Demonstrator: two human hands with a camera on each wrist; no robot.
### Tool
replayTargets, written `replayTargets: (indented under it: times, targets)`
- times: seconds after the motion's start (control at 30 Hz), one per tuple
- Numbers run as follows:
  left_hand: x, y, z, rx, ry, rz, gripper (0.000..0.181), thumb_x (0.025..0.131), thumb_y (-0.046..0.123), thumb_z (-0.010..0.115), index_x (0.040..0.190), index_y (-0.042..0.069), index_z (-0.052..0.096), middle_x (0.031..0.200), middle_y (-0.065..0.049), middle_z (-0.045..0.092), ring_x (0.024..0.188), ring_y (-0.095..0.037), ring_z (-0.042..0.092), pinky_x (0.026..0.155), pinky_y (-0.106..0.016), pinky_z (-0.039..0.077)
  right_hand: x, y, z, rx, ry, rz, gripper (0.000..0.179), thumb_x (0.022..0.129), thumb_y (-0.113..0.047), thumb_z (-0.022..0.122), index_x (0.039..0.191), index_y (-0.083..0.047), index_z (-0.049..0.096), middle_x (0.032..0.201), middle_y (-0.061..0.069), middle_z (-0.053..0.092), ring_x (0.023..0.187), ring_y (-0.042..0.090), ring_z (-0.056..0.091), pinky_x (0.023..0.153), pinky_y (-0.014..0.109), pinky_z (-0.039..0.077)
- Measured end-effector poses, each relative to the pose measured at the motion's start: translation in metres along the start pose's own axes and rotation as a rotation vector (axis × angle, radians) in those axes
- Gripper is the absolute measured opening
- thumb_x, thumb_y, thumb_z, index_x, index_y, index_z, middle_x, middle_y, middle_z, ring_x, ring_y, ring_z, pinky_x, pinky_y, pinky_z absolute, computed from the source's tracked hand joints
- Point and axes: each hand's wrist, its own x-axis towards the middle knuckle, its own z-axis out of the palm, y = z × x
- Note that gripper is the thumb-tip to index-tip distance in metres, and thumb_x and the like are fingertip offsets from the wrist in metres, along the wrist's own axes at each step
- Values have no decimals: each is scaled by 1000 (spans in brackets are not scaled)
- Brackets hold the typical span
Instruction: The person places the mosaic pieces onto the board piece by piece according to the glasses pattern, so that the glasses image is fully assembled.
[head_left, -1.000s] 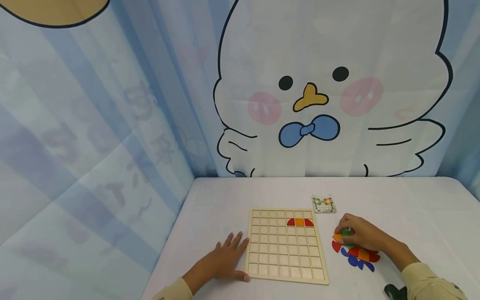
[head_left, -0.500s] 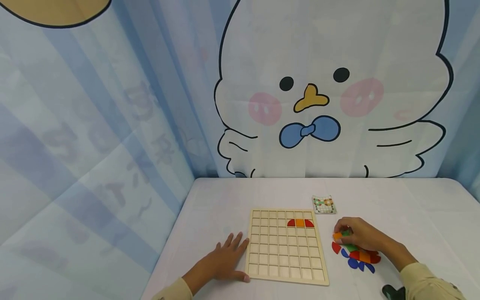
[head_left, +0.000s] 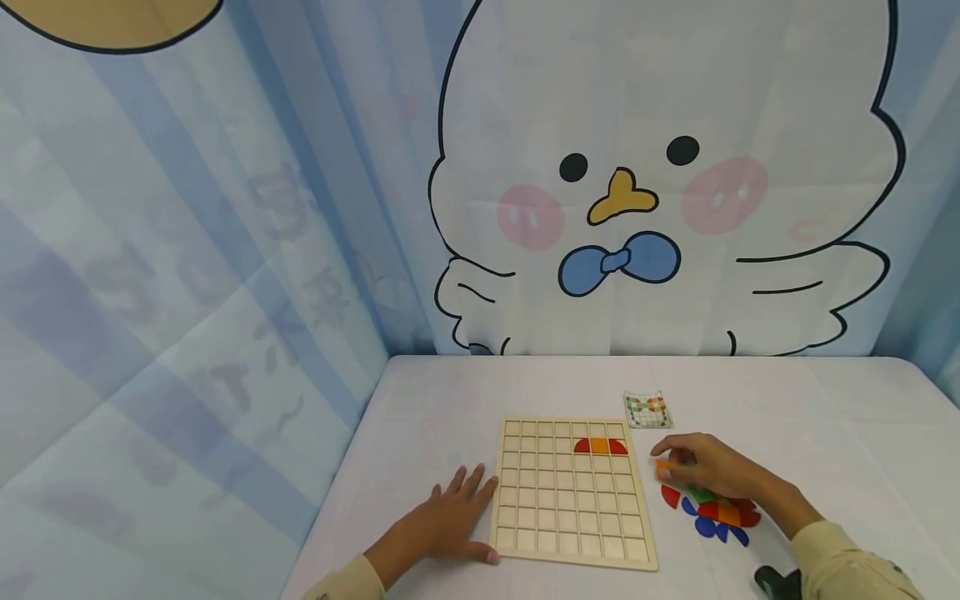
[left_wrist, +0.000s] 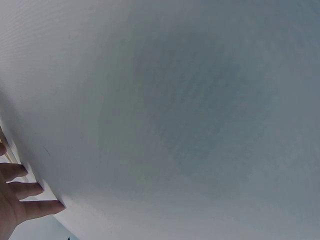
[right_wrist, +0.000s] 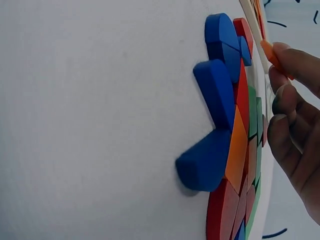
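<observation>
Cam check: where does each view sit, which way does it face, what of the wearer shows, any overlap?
Head: on the head, facing forward and down at the grid board and printed curtain; left hand, right hand and both sleeves show.
Left wrist: on that wrist, facing mostly pale surface; part of the left hand, lower left.
Right wrist: on that wrist, facing the loose coloured pieces; right hand at right edge, pinching an orange piece.
Shared: head and right wrist both show those pieces and the right hand.

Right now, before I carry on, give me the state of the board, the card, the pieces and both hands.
Wooden grid board: flat, most cells empty
Red-orange-red row: set in the board
Picture card: face up
Loose coloured pieces: clustered beside the board
Held orange piece: pinched between thumb and finger
Left hand: fingers spread at the board's edge
Right hand: gripping the orange piece
</observation>
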Motion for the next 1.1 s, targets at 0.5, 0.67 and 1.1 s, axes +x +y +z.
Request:
replayTargets:
  times: [0.5, 0.67, 1.1]
  targets:
    - [-2, 0, -2, 12, -7, -4, 108, 77, 83, 56, 161, 24, 23, 168, -11, 18, 152, -42, 22, 107, -67, 39, 13, -18, 12, 99, 44, -15, 23, 93, -17, 71, 113, -7, 67, 89, 3, 60, 70, 11, 53, 59, 22, 49]
    - [-3, 0, -3, 9, -2, 0, 108, 77, 83, 57, 161, 23, 23, 168, -11, 18, 152, -42, 22, 107, -66, 39, 16, -21, 17, 71, 81, -26, 25, 91, -21, 74, 112, -9, 69, 89, 2, 61, 67, 10, 52, 56, 22, 46]
    - [3, 0, -1, -27, -17, -17, 109, 75, 80, 63, 161, 26, 23, 169, -10, 17, 153, -42, 21, 108, -66, 38, 25, -24, 25, 124, 62, -97, 30, 90, -23, 77, 115, -7, 70, 93, 3, 64, 65, 6, 54, 57, 23, 50]
